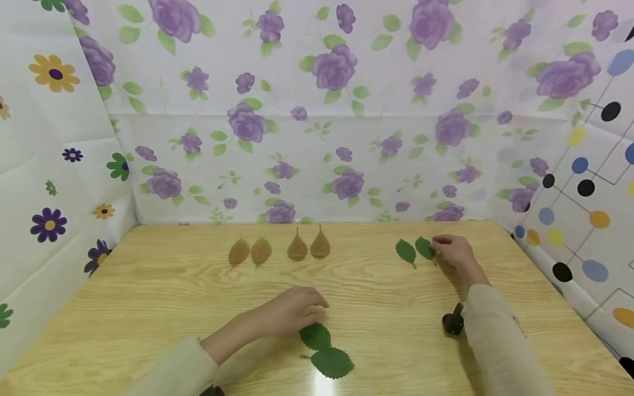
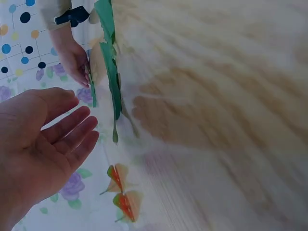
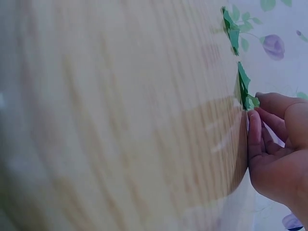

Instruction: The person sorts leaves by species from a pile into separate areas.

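My right hand [image 1: 454,254] is at the back right, its thumb and fingertips pinching the edge of a green leaf [image 3: 244,86]. Another green leaf [image 1: 406,252] lies just left of that one. Near the front, my left hand [image 1: 289,312] hovers low over the table with relaxed fingers and nothing in them, as the left wrist view shows. Beside and below it lie two more toothed green leaves, an upper leaf [image 1: 315,335] and a lower leaf [image 1: 333,363] that overlap in the head view.
Along the back of the wooden table [image 1: 198,297] lie two oval brown leaves, one at the left [image 1: 239,252], and two pear-shaped brown leaves with thin tips, one nearer the middle [image 1: 297,247]. Flower-printed cloth [image 1: 297,165] rises behind the table; dotted cloth [image 1: 584,220] hangs at right.
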A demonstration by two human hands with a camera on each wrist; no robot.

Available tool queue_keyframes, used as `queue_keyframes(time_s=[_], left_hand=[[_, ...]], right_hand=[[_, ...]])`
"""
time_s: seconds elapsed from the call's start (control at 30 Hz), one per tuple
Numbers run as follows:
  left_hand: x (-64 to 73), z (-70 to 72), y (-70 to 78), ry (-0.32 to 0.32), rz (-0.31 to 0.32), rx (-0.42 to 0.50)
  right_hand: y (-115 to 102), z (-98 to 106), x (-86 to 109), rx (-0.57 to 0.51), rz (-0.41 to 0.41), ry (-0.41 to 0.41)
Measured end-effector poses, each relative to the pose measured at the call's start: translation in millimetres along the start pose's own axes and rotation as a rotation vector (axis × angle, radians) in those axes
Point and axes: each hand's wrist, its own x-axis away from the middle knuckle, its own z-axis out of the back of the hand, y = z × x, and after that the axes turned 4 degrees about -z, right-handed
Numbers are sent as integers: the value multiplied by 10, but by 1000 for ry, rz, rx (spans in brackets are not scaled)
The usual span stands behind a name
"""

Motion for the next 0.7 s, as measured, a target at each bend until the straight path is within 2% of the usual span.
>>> queue_keyframes(time_s=[0.13,0.27,0.37,0.5,0.7], left_hand=[[179,18,30,-15,-56,-38],[342,-13,63,-54,-59,-61],[425,-59,81,-60,-68,-102],[478,-113,81,-24,-100,-151],[496,-146,51,13,-142,-177]], right_hand=[[-3,-6,1,-12,-3,-5],[-1,-10,4,-11,3,-3],[-6,-11,17,-9,6,-5],[-4,-13,23,-23,4,-5],[-6,-2,47,-57,1,-3]])
